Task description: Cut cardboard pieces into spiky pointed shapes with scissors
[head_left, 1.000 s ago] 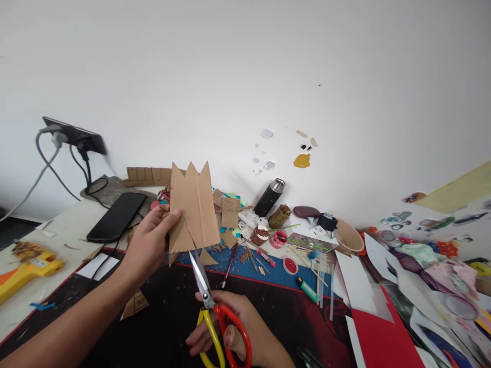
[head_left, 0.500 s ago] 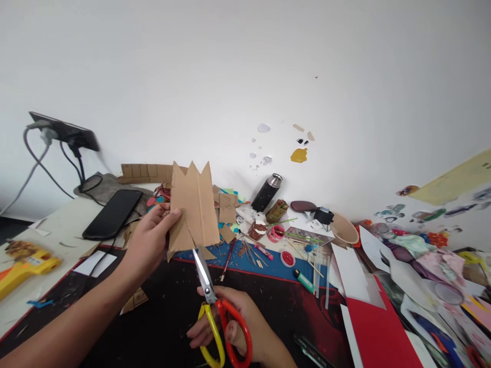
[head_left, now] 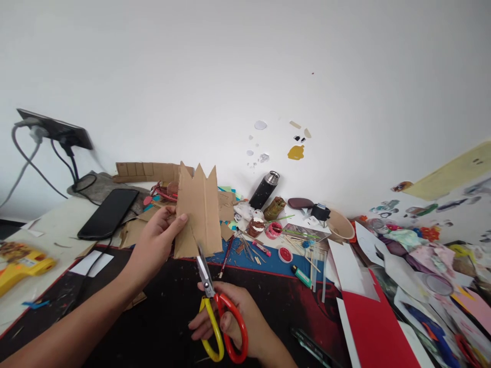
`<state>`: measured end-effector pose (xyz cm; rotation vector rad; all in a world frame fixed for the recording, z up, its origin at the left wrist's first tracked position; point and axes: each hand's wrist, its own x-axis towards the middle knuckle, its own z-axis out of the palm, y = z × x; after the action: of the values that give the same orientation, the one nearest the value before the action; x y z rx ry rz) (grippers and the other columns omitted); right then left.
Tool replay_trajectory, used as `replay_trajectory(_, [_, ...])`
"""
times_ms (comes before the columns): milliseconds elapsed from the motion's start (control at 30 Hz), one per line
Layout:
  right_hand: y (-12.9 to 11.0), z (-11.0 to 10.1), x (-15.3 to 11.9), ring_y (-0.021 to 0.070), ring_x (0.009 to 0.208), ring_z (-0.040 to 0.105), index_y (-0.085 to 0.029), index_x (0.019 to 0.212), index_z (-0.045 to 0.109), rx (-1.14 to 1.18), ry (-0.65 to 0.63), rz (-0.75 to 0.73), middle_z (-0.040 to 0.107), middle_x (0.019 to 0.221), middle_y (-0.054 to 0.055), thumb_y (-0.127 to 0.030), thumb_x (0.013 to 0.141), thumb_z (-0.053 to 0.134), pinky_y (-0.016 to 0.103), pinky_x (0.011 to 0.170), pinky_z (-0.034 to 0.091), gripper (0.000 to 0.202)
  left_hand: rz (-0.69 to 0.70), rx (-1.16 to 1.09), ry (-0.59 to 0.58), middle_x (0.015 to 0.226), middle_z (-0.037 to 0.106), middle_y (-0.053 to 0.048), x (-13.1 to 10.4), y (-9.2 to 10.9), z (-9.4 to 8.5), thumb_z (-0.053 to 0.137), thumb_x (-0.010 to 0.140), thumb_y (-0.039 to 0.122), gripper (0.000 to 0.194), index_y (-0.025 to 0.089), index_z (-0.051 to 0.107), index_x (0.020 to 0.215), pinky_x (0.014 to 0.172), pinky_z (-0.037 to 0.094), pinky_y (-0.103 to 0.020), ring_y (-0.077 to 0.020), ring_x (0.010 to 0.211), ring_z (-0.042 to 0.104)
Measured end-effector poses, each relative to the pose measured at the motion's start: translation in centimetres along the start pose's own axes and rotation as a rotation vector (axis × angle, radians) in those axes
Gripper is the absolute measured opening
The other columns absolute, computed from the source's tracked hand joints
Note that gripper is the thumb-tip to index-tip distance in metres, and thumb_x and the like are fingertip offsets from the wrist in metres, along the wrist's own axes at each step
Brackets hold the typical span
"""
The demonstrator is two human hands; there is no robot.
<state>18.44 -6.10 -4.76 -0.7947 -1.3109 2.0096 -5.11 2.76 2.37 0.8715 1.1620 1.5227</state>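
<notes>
My left hand (head_left: 163,232) pinches the left edge of an upright piece of brown cardboard (head_left: 201,209), thumb on the near face. Pointed teeth run along the cardboard's top edge, and a slit rises from its lower edge. In my right hand (head_left: 241,312) is a pair of scissors (head_left: 207,289) with one red and one yellow handle, my fingers through the loops. The blades point up and reach the cardboard's bottom edge at the slit; their tips are partly on or behind it.
Behind the cardboard lie a black flask (head_left: 264,189), paint pots (head_left: 273,230), sticks and scraps on a blue mat (head_left: 245,263). To the left are a phone (head_left: 108,213) and a yellow tool (head_left: 26,266). Red card (head_left: 379,322) and a paper heap lie right.
The cardboard has shifted slightly right relative to the table, and the scissor blades now sit further up into its lower edge. The whole view has moved slightly.
</notes>
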Motion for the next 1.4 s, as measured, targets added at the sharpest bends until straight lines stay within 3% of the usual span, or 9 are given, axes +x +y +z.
replay_trajectory(100, [0.0,0.1,-0.1,0.0257,0.073,0.083,-0.016,0.154,0.062,0.031,0.007,0.040,0.084,0.107,0.020,-0.095,0.071,0.086,0.032,0.068,0.061,0.117,0.010,0.054,-0.010,0.087,0.079,-0.005,-0.1,0.3,0.0,0.097,0.069,0.069,0.058,0.025,0.071,0.096,0.055,0.057,-0.033,-0.0285,0.076,0.076])
replay_trajectory(267, [-0.2,0.3,-0.2,0.0151,0.052,0.070,-0.014,0.156,0.059,0.008,0.028,0.037,0.084,0.108,0.021,-0.091,0.082,0.083,0.025,0.051,0.055,0.109,-0.044,0.030,-0.004,0.072,0.071,0.001,0.1,-0.2,-0.1,0.097,0.068,0.069,0.059,0.025,0.070,0.097,0.040,0.038,-0.027,-0.0188,0.052,0.059])
replay_trajectory(467, [0.7,0.3,0.4,0.0125,0.045,0.062,-0.011,0.156,0.061,-0.042,0.050,0.039,0.084,0.094,0.015,-0.091,0.083,0.081,0.022,0.044,0.047,0.110,-0.021,0.108,-0.025,0.063,0.065,0.003,0.0,-0.2,0.0,0.095,0.069,0.074,0.061,0.025,0.070,0.096,0.042,0.040,-0.028,-0.0193,0.052,0.057])
replay_trajectory(567, [1.4,0.4,0.8,0.0102,0.039,0.055,-0.011,0.151,0.067,-0.053,0.116,0.020,0.081,0.083,0.010,-0.094,0.081,0.078,0.021,0.042,0.042,0.109,0.015,0.143,-0.044,0.071,0.071,0.000,0.0,0.0,0.0,0.096,0.067,0.073,0.060,0.025,0.070,0.093,0.050,0.051,-0.032,-0.0223,0.059,0.064])
replay_trajectory(767, [0.7,0.6,0.3,0.0088,0.041,0.055,-0.010,0.152,0.067,-0.107,0.139,0.018,0.079,0.085,0.008,-0.090,0.085,0.079,0.019,0.040,0.040,0.105,-0.016,0.104,-0.070,0.072,0.074,-0.001,0.4,-1.1,-0.2,0.094,0.072,0.074,0.059,0.025,0.070,0.095,0.047,0.051,-0.031,-0.0248,0.060,0.069])
replay_trajectory(867, [0.4,0.7,0.1,0.0083,0.040,0.053,-0.009,0.153,0.066,-0.114,0.154,0.015,0.077,0.083,0.007,-0.092,0.085,0.077,0.019,0.039,0.039,0.107,0.036,0.126,-0.070,0.086,0.081,-0.005,0.3,-1.5,-0.2,0.092,0.075,0.074,0.058,0.025,0.070,0.099,0.061,0.062,-0.036,-0.0279,0.074,0.077])
replay_trajectory(967, [0.3,0.8,0.0,0.0078,0.040,0.052,-0.010,0.152,0.066,-0.133,0.164,0.020,0.076,0.081,0.005,-0.092,0.085,0.077,0.018,0.038,0.039,0.106,0.043,0.146,-0.079,0.081,0.079,-0.004,0.2,-1.6,-0.2,0.091,0.076,0.074,0.057,0.026,0.068,0.097,0.065,0.064,-0.039,-0.0298,0.076,0.078])
replay_trajectory(1233, [-0.1,1.4,-0.2,0.0084,0.039,0.052,-0.010,0.148,0.068,-0.156,0.220,0.061,0.073,0.076,0.003,-0.091,0.084,0.078,0.018,0.039,0.038,0.104,0.044,0.130,-0.076,0.071,0.072,0.000,-0.3,-1.5,0.4,0.091,0.075,0.074,0.057,0.026,0.066,0.094,0.052,0.054,-0.033,-0.0248,0.064,0.069])
replay_trajectory(1400, [-0.6,1.3,-0.2,0.0072,0.040,0.050,-0.011,0.141,0.074,-0.194,0.264,0.060,0.071,0.074,0.002,-0.088,0.085,0.080,0.018,0.040,0.036,0.095,-0.042,0.083,-0.069,0.070,0.072,0.000,-0.4,-1.3,0.5,0.094,0.069,0.075,0.062,0.027,0.067,0.098,0.042,0.042,-0.030,-0.0237,0.058,0.066])
